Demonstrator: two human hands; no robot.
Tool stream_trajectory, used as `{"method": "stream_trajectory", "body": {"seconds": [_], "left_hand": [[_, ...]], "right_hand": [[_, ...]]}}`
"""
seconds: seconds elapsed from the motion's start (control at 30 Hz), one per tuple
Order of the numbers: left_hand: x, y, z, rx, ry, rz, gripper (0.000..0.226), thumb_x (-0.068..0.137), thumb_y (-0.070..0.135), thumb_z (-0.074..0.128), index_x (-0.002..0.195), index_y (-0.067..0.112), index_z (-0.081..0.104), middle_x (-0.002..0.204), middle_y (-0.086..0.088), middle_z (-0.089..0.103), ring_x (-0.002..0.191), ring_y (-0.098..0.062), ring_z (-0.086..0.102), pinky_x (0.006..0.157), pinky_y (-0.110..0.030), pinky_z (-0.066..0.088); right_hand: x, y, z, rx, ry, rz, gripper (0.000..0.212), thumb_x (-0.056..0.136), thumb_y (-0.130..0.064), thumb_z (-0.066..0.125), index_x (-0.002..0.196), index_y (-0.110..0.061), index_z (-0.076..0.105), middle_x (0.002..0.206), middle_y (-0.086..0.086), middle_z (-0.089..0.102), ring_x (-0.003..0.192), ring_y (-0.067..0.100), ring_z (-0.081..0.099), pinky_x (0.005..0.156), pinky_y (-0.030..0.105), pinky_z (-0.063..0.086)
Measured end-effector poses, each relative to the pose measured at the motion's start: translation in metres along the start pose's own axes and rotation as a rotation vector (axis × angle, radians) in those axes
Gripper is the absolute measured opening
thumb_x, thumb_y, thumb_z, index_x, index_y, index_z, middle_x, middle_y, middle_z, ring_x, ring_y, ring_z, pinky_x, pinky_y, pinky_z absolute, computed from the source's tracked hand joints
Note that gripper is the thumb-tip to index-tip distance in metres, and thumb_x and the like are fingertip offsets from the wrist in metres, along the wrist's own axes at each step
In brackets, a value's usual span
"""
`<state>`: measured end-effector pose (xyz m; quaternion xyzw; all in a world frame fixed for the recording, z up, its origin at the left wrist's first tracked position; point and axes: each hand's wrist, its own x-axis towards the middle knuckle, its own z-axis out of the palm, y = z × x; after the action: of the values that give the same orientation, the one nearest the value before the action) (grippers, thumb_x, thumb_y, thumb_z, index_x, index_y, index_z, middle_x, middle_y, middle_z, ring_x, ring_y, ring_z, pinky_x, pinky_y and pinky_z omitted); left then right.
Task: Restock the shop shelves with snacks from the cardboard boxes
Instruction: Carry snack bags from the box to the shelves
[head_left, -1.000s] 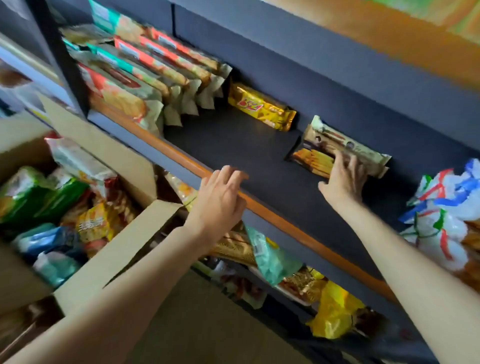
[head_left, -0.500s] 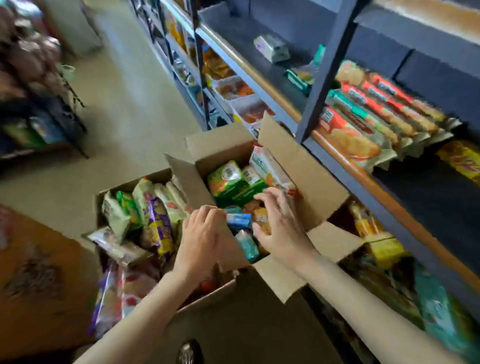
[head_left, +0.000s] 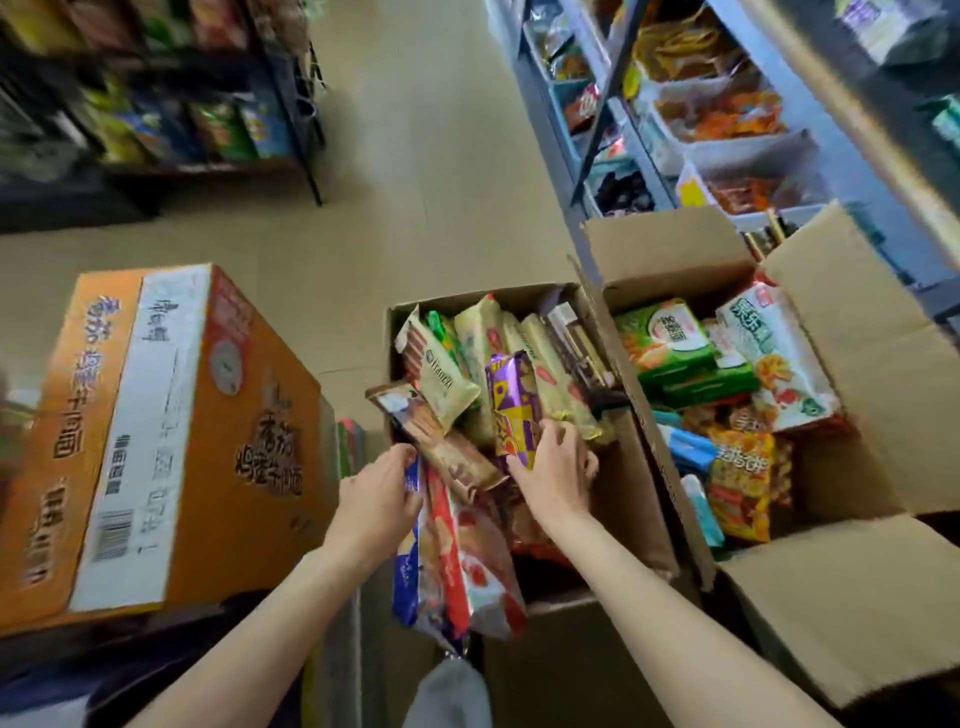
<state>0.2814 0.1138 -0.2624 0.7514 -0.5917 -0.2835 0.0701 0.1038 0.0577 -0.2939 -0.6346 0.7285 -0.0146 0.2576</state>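
Shop aisle, beige floor, stocked shelves on the right. Two open cardboard boxes side by side: middle box packed with wafer packs, one reads "Franzzi"; right box holds green and white snack bags. Left hand grips a blue-red pack at the box edge. Right hand fingers curl on a purple-yellow pack. Orange carton with Chinese print stands left.

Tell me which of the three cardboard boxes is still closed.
The orange printed box on the left. It is shut, with no snacks showing, while the two plain brown boxes beside it stand open and full of snack packets.
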Motion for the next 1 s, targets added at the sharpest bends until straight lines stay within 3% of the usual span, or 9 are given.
{"method": "stream_trajectory", "body": {"seconds": [0.07,0.13,0.23,0.37,0.47,0.57,0.67,0.87,1.0], "left_hand": [[0.005,0.001,0.003,-0.077,0.006,0.006,0.031,0.090,0.017,0.047,0.121,0.020,0.047,0.118,0.002,0.058,0.107,-0.020,0.057,0.091,-0.037,0.042],[0.009,0.002,0.005,-0.122,0.016,0.006,0.033,0.089,0.016,0.050,0.122,0.020,0.048,0.119,0.002,0.059,0.108,-0.019,0.057,0.094,-0.038,0.043],[0.010,-0.001,0.004,-0.086,0.006,0.041,0.033,0.089,0.019,0.051,0.122,0.021,0.047,0.118,0.004,0.057,0.108,-0.016,0.056,0.094,-0.036,0.043],[0.015,0.002,-0.014,-0.007,-0.013,0.122,0.036,0.089,0.020,0.050,0.125,0.020,0.044,0.118,0.003,0.054,0.108,-0.017,0.054,0.091,-0.035,0.043],[0.025,0.033,-0.031,0.287,-0.078,0.244,0.054,0.090,0.029,0.050,0.138,0.019,0.029,0.133,0.000,0.043,0.119,-0.023,0.044,0.094,-0.036,0.037],[0.033,0.097,-0.041,0.428,-0.281,0.484,0.083,0.083,0.044,0.059,0.147,0.021,0.011,0.146,0.000,0.029,0.129,-0.027,0.032,0.104,-0.042,0.034],[0.034,0.176,-0.041,0.513,-0.383,0.725,0.092,0.075,0.049,0.064,0.147,0.025,0.012,0.146,0.003,0.034,0.129,-0.025,0.033,0.106,-0.039,0.032],[-0.007,0.361,-0.022,0.581,-0.049,1.295,0.044,0.072,0.038,0.054,0.113,0.026,0.045,0.108,-0.001,0.057,0.105,-0.023,0.054,0.091,-0.030,0.030],[-0.087,0.472,0.022,0.651,0.010,1.358,0.062,0.080,0.036,0.058,0.135,0.022,0.032,0.134,-0.003,0.038,0.129,-0.030,0.025,0.104,-0.041,0.030]], "right_hand": [[-0.004,-0.014,0.008,-0.018,0.158,-0.234,0.047,0.083,-0.039,0.064,0.120,-0.012,0.051,0.122,0.009,0.049,0.118,0.029,0.045,0.102,0.043,0.028],[-0.008,-0.031,0.019,-0.066,0.055,-0.337,0.047,0.084,-0.047,0.060,0.118,-0.015,0.051,0.118,0.006,0.055,0.116,0.027,0.045,0.102,0.039,0.024],[-0.005,-0.041,0.037,-0.192,-0.206,-0.240,0.053,0.083,-0.049,0.060,0.120,-0.015,0.043,0.123,0.008,0.053,0.121,0.027,0.043,0.107,0.040,0.021],[-0.007,-0.036,0.016,-0.148,-0.254,-0.187,0.047,0.081,-0.033,0.064,0.118,-0.013,0.042,0.120,0.012,0.051,0.116,0.030,0.047,0.103,0.039,0.028],[-0.017,-0.022,-0.051,-0.160,-0.272,-0.288,0.040,0.078,-0.028,0.065,0.110,-0.013,0.046,0.111,0.011,0.055,0.108,0.031,0.051,0.093,0.036,0.036],[-0.038,0.008,-0.139,-0.182,-0.240,-0.434,0.030,0.077,-0.026,0.065,0.100,-0.012,0.050,0.099,0.007,0.058,0.097,0.027,0.054,0.082,0.035,0.040],[-0.068,0.053,-0.222,-0.188,-0.117,-0.445,0.029,0.078,-0.025,0.065,0.100,-0.015,0.049,0.095,0.004,0.054,0.091,0.022,0.050,0.079,0.033,0.039],[-0.157,0.176,-0.334,-0.238,0.163,-0.167,0.050,0.083,-0.025,0.064,0.126,-0.009,0.044,0.119,0.010,0.045,0.110,0.026,0.045,0.089,0.036,0.038],[-0.217,0.266,-0.340,-0.375,0.312,0.091,0.060,0.084,-0.033,0.064,0.132,-0.011,0.037,0.131,0.011,0.036,0.121,0.029,0.036,0.099,0.036,0.027]]}}
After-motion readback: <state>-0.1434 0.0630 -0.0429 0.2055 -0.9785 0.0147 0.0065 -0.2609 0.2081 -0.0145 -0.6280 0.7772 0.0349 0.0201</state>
